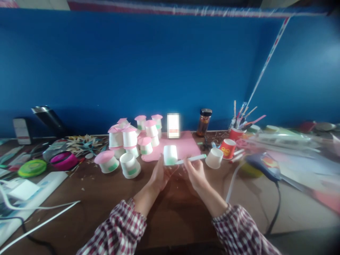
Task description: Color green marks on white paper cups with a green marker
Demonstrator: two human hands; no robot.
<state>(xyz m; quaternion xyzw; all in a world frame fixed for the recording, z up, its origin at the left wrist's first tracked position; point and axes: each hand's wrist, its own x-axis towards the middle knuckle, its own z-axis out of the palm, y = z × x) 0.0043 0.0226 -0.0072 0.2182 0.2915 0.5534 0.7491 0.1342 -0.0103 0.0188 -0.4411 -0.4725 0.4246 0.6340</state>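
Note:
My left hand (158,174) is closed around the lower side of a white paper cup (170,153), which is upside down and coloured green near its rim. In my right hand (195,170) is a green-tipped marker pen (195,158), its near end against the cup's green patch. Beyond the cup lies a sheet of pink paper (183,141). To the left stand several white cups with pink paper tops (130,137) and green patches. A plain white cup (214,158) sits right of my right hand.
A red paper cup (227,148) lies near a cup of tools (237,134). A dark-lidded jar (204,122) stands at the back. A glue gun (262,165) with its cord is on the right. Far left are a power strip (50,184), cables and a tape measure (32,168).

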